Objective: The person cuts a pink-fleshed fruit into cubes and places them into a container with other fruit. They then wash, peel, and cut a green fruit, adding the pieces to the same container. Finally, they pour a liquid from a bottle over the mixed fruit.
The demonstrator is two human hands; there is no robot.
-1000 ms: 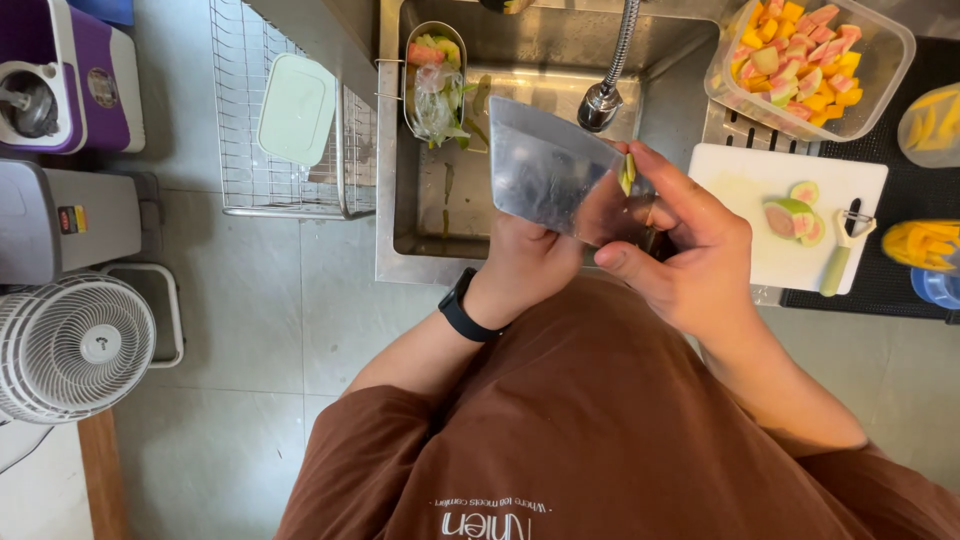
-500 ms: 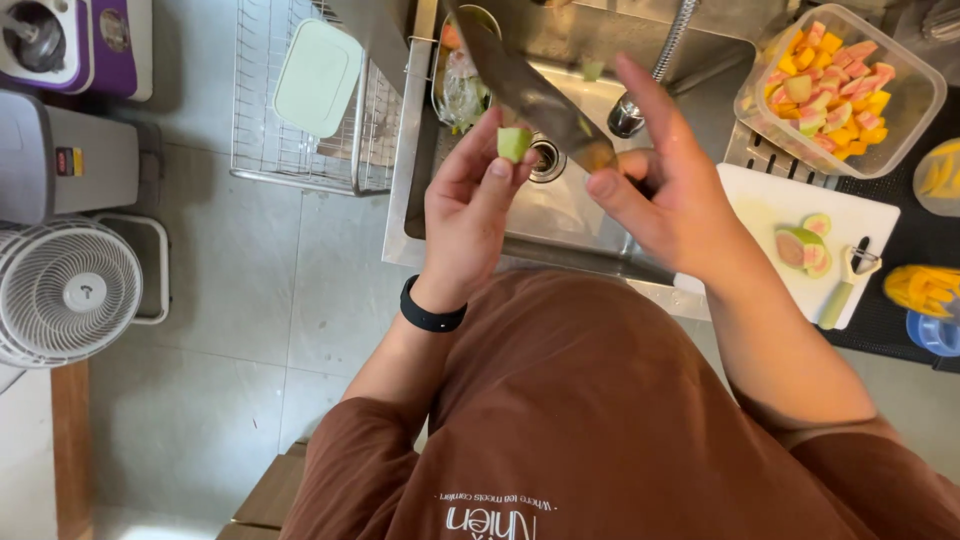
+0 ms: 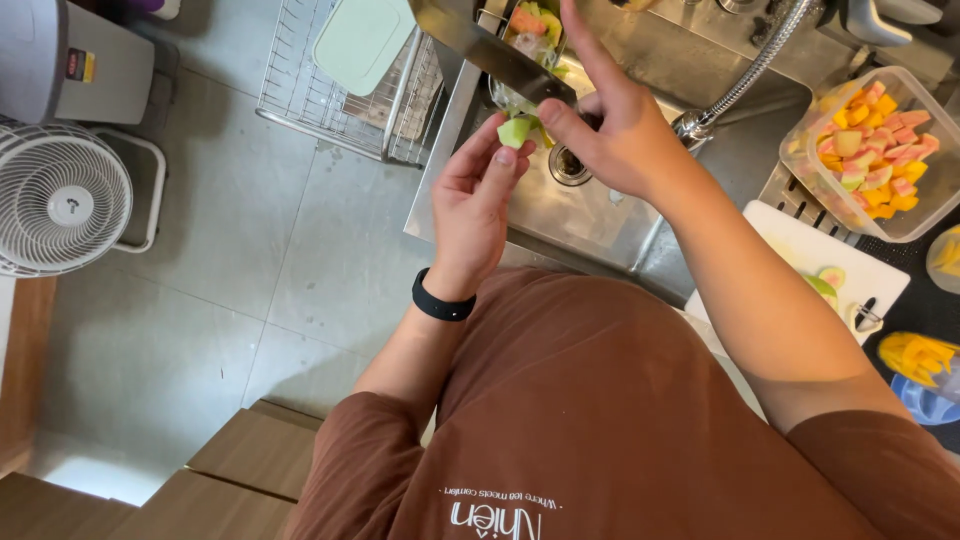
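In the head view, the one view there is, the person looks straight down over a steel sink (image 3: 560,215), and both hands meet above its drain. The left hand (image 3: 478,205) rises from the lower edge with a black wristband (image 3: 441,298) on the wrist; its fingertips are pinched together on a small pale green piece of fruit (image 3: 516,130), which sits at the very top of that hand, just above the thumb. The right hand (image 3: 610,125) comes in from the right and is clamped round the handle of a broad cleaver (image 3: 478,45); the blade runs up and to the left from that grip, its long axis slanting across the sink's left rim, so the cutting edge lies directly over and touching (or all but touching, the contact is too small to tell) the fruit piece. The piece thus lies between the two hands, nearer the left fingertips that hold it, with the right thumb just beside it. It looks like a smooth, light green wedge, with no pink flesh showing on the side seen. Behind the blade a basket of peelings (image 3: 530,30) hangs in the sink, a clear tub of cut pink and yellow fruit (image 3: 875,145) stands on the tabletop to the right, and a white cutting board (image 3: 800,250) lies below it.
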